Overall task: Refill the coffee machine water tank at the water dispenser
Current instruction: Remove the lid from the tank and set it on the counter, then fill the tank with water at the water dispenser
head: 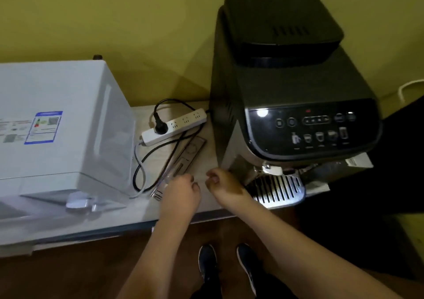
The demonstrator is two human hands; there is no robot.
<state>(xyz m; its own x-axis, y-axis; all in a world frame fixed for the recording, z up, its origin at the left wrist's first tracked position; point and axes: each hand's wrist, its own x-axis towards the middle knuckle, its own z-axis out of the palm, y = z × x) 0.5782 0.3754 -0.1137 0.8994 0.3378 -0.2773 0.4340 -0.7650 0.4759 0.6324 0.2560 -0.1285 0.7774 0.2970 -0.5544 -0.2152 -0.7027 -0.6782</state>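
Two bare hands hover over a pale table [146, 216] pushed against a yellow-green wall [114, 23], with a brown floor [68, 275] in front of it and a pair of dark shoes [227, 266] planted just below the table edge.

On the left of the table sits a white boxy appliance [57, 124] with a blue-bordered label on top and a clear spout at its front; it looks like the water dispenser, though I cannot be sure. Just beside it to the right lie a white power strip [174, 126] with a black plug in it, loose black and grey cables [142, 172] looping toward the table edge, and a flat dark strip [188, 154] lying at a slant under the cables.

Near the front edge, the left hand [179, 195] hangs over the end of that clutter, its fingers curled loosely inward and holding nothing that I can make out. Close to it but apart, the right hand [227, 184] has its fingers bent toward the palm, empty too, right at the lower left corner of the coffee machine [293, 92].

That black machine stands on the right, its control panel lit, a slotted metal drip tray [280, 191] at its foot. Its water tank cannot be picked out from here; a dark lid [280, 23] covers the top
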